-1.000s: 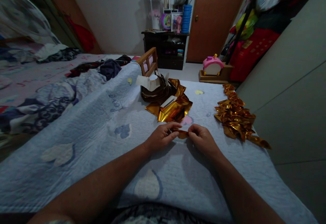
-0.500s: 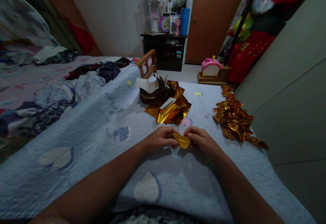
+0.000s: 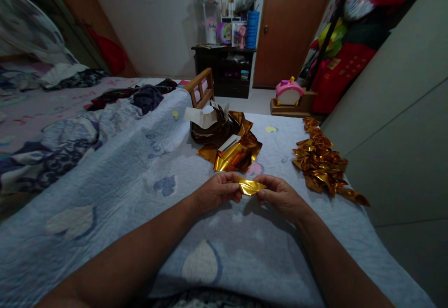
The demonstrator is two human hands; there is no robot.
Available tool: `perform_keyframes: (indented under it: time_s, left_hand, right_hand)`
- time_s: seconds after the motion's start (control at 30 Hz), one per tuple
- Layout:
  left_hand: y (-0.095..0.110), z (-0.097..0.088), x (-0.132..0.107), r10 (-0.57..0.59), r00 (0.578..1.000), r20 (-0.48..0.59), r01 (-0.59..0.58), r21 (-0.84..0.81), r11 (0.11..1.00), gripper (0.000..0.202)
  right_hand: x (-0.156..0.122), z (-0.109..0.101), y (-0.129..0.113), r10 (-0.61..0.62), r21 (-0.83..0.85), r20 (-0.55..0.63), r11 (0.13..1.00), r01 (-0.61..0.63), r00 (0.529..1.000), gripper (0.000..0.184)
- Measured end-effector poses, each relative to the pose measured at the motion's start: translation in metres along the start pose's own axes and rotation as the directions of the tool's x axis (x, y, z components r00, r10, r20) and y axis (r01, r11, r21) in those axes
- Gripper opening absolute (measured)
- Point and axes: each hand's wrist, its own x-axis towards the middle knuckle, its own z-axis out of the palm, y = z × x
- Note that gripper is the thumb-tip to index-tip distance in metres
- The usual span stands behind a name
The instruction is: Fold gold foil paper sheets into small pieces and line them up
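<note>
A small folded piece of gold foil paper point(image 3: 250, 187) is held level between my two hands, above the bed cover. My left hand point(image 3: 223, 188) pinches its left end between thumb and fingers. At the right end, the thumb and fingers of my right hand point(image 3: 276, 193) grip the paper. Just beyond the hands lie loose gold foil sheets point(image 3: 238, 154), with a white strip on top. A row of folded gold foil pieces point(image 3: 320, 158) is heaped along the right edge of the bed.
Behind the sheets sits a dark round stack of papers point(image 3: 210, 128). A quilted blue cover point(image 3: 129, 196) spreads over the bed, which has a wooden rail point(image 3: 201, 88). Rumpled clothes point(image 3: 70, 135) lie at left. A pink toy point(image 3: 289, 92) stands on a box beyond the bed.
The gold paper has turned from a tilted, rounded shape to a flat, level strip with pointed ends. Both hands have shifted slightly and now hold its two ends.
</note>
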Motion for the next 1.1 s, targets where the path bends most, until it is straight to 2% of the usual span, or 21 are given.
perform_keyframes:
  time_s: [0.27, 0.47, 0.63, 0.8, 1.1]
  left_hand:
    - [-0.0057, -0.0050, 0.0001, -0.011, 1.000, -0.010, 0.011, 0.037, 0.999, 0.042]
    - [-0.0035, -0.0041, 0.0014, 0.095, 0.995, -0.031, -0.089, 0.156, 0.984, 0.039]
    - [-0.0041, -0.0047, 0.0013, 0.031, 0.999, -0.030, -0.027, 0.119, 0.993, 0.041]
    - [-0.0039, -0.0046, 0.0018, 0.029, 0.999, -0.024, -0.028, 0.044, 0.999, 0.036]
    - [-0.0031, -0.0063, 0.0031, -0.008, 1.000, -0.005, 0.008, 0.052, 0.999, 0.037]
  right_hand:
    - [0.0001, 0.0010, 0.0011, -0.019, 0.007, 0.019, 1.000, 0.019, 1.000, 0.028]
    - [0.0010, 0.0036, 0.0007, -0.010, 0.049, 0.005, 0.999, 0.009, 1.000, 0.028]
    - [-0.0005, 0.0006, 0.0018, 0.045, 0.071, -0.009, 0.996, -0.044, 0.999, 0.033]
    - [-0.0016, -0.0003, -0.0003, 0.002, 0.088, 0.016, 0.996, -0.003, 1.000, 0.030]
    - [0.0004, -0.0027, 0.0045, 0.040, 0.080, 0.016, 0.996, -0.041, 0.999, 0.031]
